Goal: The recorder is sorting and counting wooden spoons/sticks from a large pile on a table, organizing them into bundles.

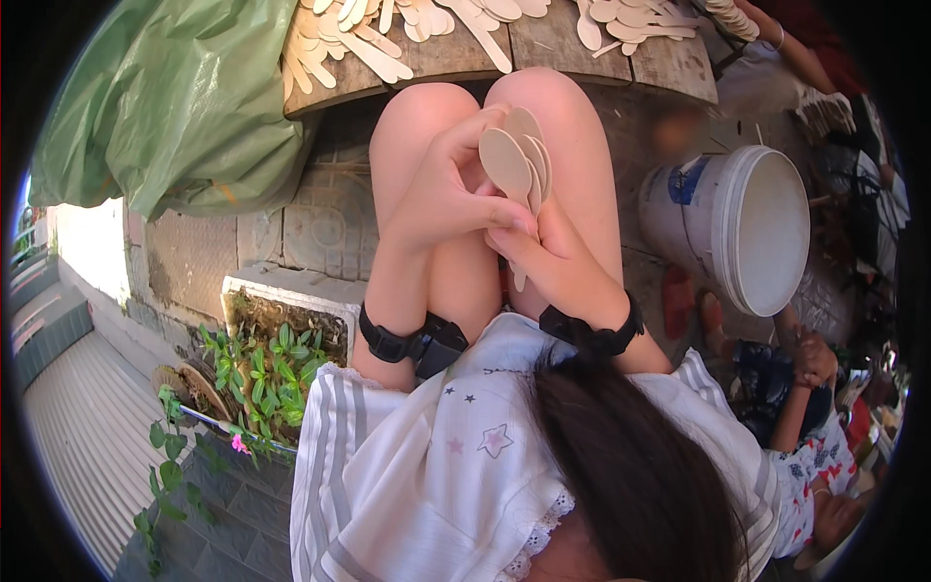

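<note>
A small bunch of pale wooden spoons (506, 165) is held upright over my knees, bowls up and slightly fanned. My left hand (454, 189) is closed around them from the left, its thumb pressed against the handles below the bowls. From the right, my right hand (545, 244) pinches the lower handles, its thumb meeting the left thumb. Its other fingers are partly hidden behind the spoons. Beyond my knees, many loose wooden spoons (339, 41) lie in heaps on a wooden table (558, 48).
Left of the table hangs a green plastic sheet or sack (184, 107). A planter (354, 315) with leafy plants (276, 373) stands beside my left leg. A white bucket (766, 233) lies tipped on the right. Another person's arm (795, 58) reaches in at upper right; someone else's hands (815, 361) show lower right.
</note>
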`<action>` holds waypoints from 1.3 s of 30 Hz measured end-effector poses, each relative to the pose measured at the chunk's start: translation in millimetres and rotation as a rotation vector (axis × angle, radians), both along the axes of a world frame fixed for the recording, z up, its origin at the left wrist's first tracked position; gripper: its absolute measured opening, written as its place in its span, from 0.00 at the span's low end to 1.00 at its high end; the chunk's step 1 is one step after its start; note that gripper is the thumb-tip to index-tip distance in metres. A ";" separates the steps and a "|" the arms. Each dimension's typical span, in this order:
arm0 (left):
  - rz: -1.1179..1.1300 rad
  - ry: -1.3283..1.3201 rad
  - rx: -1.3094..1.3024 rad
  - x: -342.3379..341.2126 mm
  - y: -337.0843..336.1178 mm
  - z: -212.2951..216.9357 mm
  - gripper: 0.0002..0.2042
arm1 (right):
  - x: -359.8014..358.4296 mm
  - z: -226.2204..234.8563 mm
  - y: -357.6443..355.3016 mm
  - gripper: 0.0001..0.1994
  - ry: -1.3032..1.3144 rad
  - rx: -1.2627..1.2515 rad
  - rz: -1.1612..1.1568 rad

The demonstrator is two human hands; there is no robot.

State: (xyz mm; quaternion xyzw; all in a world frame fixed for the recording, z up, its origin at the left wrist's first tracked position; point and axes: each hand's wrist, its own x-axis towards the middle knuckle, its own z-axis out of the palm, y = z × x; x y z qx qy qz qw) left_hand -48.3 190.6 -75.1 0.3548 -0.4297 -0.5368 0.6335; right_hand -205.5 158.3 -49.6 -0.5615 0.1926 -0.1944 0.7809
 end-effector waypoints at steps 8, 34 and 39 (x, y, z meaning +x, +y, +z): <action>0.099 0.061 -0.147 -28.5 -4.4 39.2 0.33 | -2.6 -9.1 -15.1 0.06 0.136 0.315 0.384; 0.474 -1.730 -0.233 63.2 -81.8 -6.2 0.13 | -23.4 -8.7 -36.9 0.24 -0.205 -0.330 -0.048; 0.489 -1.885 -0.302 59.9 -98.4 -10.6 0.13 | -27.4 -14.5 -41.6 0.21 -0.163 -0.272 -0.046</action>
